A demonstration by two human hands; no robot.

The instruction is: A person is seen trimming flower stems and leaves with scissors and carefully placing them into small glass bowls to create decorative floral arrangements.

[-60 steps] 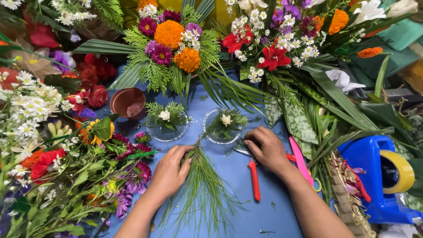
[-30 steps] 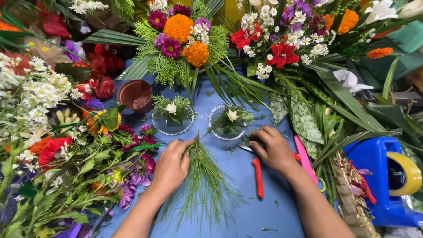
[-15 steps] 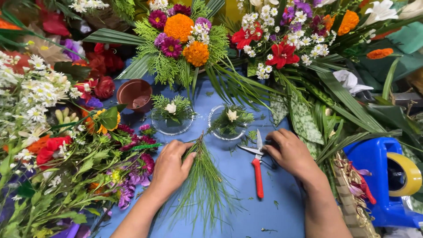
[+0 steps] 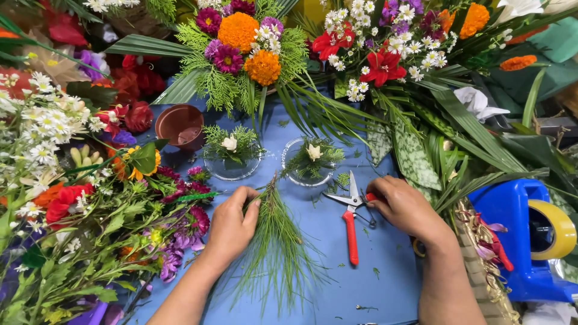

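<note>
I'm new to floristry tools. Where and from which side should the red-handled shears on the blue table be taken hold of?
Grip the red-handled shears by the long red handle, coming from the near edge. The blades point away, open, toward the glass bowls; the right hand already rests on the other handle.

A blue table top [image 4: 385, 259], evenly lit, crowded round its edges; walls and floor seem hidden.
</note>
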